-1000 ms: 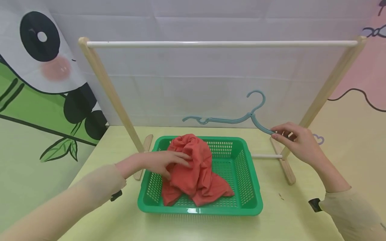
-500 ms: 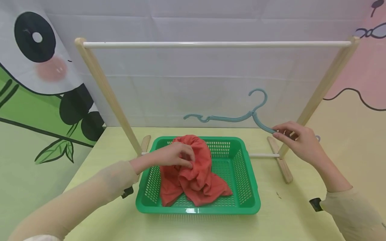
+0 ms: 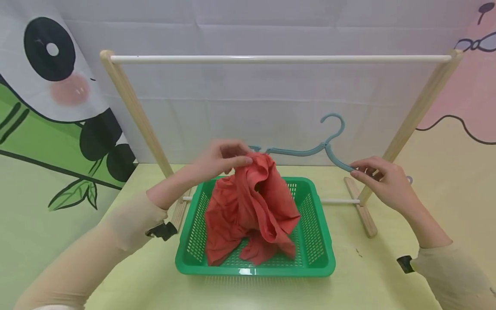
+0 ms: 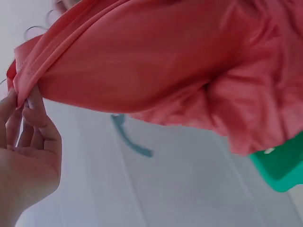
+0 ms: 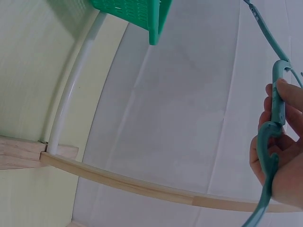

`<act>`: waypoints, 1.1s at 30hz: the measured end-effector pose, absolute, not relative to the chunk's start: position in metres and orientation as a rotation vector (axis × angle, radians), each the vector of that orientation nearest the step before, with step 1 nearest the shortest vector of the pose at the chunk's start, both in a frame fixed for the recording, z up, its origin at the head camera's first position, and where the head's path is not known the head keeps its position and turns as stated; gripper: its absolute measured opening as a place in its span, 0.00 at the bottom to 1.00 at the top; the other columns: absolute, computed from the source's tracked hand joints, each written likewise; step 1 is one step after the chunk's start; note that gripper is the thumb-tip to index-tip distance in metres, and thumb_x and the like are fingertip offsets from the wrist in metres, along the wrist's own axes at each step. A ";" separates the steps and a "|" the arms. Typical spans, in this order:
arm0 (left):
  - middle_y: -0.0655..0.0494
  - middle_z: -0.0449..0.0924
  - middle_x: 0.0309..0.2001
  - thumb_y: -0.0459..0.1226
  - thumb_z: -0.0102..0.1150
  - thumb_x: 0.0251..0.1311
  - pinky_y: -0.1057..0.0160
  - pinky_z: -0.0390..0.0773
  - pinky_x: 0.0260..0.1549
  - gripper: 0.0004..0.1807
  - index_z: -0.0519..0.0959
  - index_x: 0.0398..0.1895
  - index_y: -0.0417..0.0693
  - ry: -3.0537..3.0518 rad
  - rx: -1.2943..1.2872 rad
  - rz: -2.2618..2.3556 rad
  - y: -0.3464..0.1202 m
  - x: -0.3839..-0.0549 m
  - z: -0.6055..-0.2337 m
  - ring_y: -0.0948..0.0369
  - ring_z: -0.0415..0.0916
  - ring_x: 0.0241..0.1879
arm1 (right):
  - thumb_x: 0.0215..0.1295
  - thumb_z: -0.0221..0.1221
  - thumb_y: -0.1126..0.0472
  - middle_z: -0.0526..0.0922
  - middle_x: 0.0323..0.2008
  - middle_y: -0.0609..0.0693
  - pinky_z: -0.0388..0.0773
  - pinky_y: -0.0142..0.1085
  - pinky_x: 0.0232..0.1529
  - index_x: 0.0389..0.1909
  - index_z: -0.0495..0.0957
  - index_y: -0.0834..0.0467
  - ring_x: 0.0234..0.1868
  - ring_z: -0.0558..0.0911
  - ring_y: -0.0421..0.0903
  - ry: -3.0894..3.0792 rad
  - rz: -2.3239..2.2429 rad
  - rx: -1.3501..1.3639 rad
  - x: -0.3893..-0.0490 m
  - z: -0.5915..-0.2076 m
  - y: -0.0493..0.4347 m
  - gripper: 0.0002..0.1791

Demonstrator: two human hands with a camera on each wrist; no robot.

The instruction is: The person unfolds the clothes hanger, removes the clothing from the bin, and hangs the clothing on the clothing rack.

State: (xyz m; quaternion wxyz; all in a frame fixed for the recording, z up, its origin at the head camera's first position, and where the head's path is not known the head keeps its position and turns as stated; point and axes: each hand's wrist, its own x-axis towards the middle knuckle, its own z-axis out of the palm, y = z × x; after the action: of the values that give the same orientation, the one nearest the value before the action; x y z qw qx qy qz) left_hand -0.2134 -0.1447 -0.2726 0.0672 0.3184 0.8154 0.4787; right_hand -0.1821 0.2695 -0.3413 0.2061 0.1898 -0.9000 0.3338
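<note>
My left hand [image 3: 224, 160] pinches the upper edge of a crumpled red cloth garment [image 3: 248, 202], whose exact kind the folds hide. Its lower part still lies in the green plastic basket [image 3: 255, 270]. In the left wrist view, thumb and fingers grip a hem of the red cloth [image 4: 142, 56]. A blue-green plastic clothes hanger [image 3: 298, 152] is held by one arm in my right hand [image 3: 381, 181], its hook pointing up. The cloth partly covers the hanger's far left end. In the right wrist view, curled fingers hold the hanger [image 5: 278, 106].
A wooden rack with a white top rail [image 3: 279, 59] stands behind the basket. Its wooden posts [image 3: 135, 107] slope at both sides, with feet on the pale yellow table [image 3: 360, 284]. A white lower bar [image 3: 341, 201] runs behind the basket. Printed cloth backdrops surround the table.
My left hand first touched the red cloth in the basket, then took hold of it and lifted its top upward. My right hand and the hanger have stayed nearly still.
</note>
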 end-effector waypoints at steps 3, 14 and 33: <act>0.61 0.82 0.30 0.36 0.61 0.65 0.63 0.74 0.23 0.08 0.82 0.45 0.46 2.473 0.920 1.641 -0.146 -0.210 -0.253 0.61 0.72 0.23 | 0.64 0.65 0.63 0.78 0.30 0.37 0.71 0.20 0.30 0.46 0.85 0.53 0.28 0.74 0.32 -2.501 0.931 0.534 -0.182 -0.342 0.270 0.10; 0.58 0.82 0.41 0.41 0.65 0.62 0.62 0.80 0.30 0.04 0.82 0.38 0.54 2.811 0.998 1.044 -0.167 -0.221 -0.281 0.62 0.81 0.33 | 0.65 0.64 0.62 0.78 0.30 0.37 0.71 0.21 0.31 0.45 0.85 0.53 0.29 0.74 0.33 -2.530 0.958 0.480 -0.183 -0.346 0.269 0.09; 0.57 0.78 0.56 0.24 0.40 0.60 0.65 0.70 0.33 0.30 0.79 0.59 0.56 2.243 1.121 0.781 -0.186 -0.231 -0.321 0.61 0.67 0.32 | 0.64 0.65 0.61 0.80 0.30 0.38 0.71 0.25 0.28 0.44 0.85 0.52 0.27 0.74 0.35 -2.566 0.956 0.494 -0.185 -0.353 0.268 0.08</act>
State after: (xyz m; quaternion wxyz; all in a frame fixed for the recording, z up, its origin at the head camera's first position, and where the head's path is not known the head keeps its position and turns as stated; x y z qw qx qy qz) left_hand -0.2313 -0.1862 -0.3208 0.2546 0.4127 0.8259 0.2876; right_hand -0.1848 0.2678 -0.3534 0.1784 0.1748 -0.9074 0.3381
